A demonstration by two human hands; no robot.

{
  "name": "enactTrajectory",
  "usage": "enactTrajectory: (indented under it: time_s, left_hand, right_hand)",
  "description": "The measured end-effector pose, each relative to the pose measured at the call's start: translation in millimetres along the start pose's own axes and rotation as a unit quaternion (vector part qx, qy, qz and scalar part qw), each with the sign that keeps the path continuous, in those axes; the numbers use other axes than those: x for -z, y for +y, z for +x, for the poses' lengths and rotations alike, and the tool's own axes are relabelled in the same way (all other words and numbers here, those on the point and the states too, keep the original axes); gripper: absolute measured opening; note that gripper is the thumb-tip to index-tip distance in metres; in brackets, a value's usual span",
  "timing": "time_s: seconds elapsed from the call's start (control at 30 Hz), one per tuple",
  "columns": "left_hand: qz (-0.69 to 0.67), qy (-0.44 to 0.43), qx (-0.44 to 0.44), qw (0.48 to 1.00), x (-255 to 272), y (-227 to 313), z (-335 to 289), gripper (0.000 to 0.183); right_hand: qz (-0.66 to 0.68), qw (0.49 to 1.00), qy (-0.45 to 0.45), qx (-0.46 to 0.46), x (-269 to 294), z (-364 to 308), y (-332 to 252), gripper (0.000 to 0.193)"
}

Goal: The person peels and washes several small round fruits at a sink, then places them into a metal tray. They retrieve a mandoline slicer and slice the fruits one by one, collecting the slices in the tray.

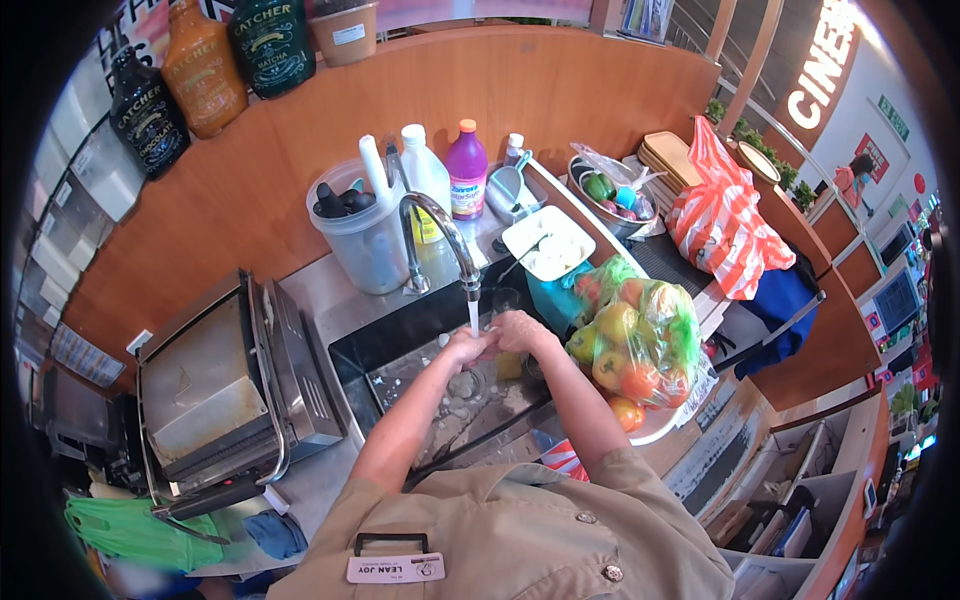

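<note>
My left hand [467,348] and my right hand [520,332] meet under the stream from the curved chrome tap [440,218]. Both have their fingers curled in and pressed together; anything between them is hidden. Below is the dark sink [362,372], wet and strewn with pale scraps around its drain. Close under my right hand lies a yellowish piece [508,366], perhaps a sponge. Just beyond that hand a clear glass [505,300] stands partly hidden.
Right of the sink, bagged apples and other fruit [630,335] fill a white bowl [668,428]. Behind stand a white tub [555,250], a purple bottle [467,170], a white jug [425,165] and a clear bucket [358,240]. A metal press grill [210,375] sits left.
</note>
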State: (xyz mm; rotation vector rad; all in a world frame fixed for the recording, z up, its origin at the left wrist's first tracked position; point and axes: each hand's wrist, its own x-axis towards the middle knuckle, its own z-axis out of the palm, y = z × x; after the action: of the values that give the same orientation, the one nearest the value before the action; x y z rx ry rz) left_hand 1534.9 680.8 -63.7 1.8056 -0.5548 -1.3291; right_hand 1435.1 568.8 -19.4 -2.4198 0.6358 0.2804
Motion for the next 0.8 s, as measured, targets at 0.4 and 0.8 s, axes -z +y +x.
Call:
enactTrajectory:
  time_s: [0.4,0.8]
  left_hand:
    - [-0.139,0.087,-0.095,0.982,37,-40,23,0.034]
    - [-0.331,0.202,-0.249,0.887,73,-8,17,0.069]
  right_hand:
    - [0.563,0.684,0.463,-0.021,50,35,18,0.048]
    - [0.339,0.745,0.562,-0.119,36,60,25,0.046]
